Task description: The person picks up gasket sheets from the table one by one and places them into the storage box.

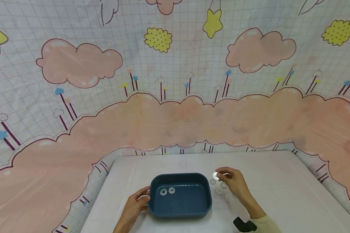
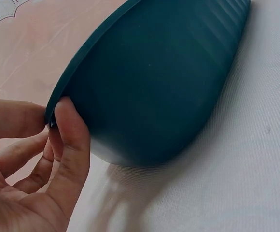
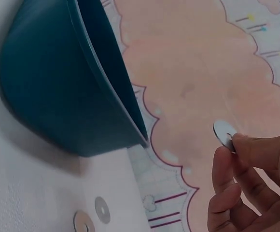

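White cloth covers the table (image 1: pixel 283 184), whose near edge is out of view. Nearest, at the bottom right, a pale yellow sleeve (image 1: pixel 266 224) shows beside a black wrist mount (image 1: pixel 244 224). Left of it stands the blue tray (image 1: pixel 182 216), flat on the cloth, its long sides running left to right. The left hand (image 1: pixel 133 205) is at the tray's left end, thumb and finger clamped together at the rim, another finger reaching along the outer wall.

Inside the tray, left of its middle, two washers (image 1: pixel 167 191) lie flat, just beside each other. Just right of the tray, loose washers (image 1: pixel 219 191) lie scattered on the cloth, the rightmost partly hidden by the right hand (image 1: pixel 235 183). This hand pinches one washer (image 3: pixel 223 133) between thumb and fingertip by its edge, the other fingers curled below; it is raised off the table, near the tray's far right corner but apart from the rim.

Bare cloth stretches between the left hand and the table's slanting left edge, more widely from the right hand to the right edge, and behind the tray to the far edge. Beyond hangs a curtain (image 1: pixel 175 123) printed with clouds and stars.
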`<state>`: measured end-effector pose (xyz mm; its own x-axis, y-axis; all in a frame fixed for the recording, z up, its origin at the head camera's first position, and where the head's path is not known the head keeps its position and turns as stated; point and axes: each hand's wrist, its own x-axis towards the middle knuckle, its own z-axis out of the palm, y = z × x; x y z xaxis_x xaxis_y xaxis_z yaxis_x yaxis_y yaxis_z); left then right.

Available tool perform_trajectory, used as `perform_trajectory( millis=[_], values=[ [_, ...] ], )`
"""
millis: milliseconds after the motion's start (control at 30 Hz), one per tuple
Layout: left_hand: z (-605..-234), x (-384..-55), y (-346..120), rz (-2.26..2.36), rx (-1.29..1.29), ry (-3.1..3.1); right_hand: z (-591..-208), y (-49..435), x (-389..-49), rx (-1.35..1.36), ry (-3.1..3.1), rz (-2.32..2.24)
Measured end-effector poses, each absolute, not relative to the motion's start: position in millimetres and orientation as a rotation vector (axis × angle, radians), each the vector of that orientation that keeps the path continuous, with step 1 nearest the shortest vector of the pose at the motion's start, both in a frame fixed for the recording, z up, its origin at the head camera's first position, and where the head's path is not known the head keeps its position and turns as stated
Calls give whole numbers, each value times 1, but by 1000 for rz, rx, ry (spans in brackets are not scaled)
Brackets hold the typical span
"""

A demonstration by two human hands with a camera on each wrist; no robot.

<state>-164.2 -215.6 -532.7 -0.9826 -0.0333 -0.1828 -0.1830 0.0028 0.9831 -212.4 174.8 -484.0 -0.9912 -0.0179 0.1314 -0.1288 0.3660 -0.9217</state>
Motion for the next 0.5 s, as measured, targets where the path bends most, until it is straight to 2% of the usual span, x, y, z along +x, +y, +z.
perform_trajectory(
  millis=[500],
  values=[
    [-531, -163, -215, 2133, -244, 2150, -476, 134, -210, 123, -2437, 1892]
  ],
)
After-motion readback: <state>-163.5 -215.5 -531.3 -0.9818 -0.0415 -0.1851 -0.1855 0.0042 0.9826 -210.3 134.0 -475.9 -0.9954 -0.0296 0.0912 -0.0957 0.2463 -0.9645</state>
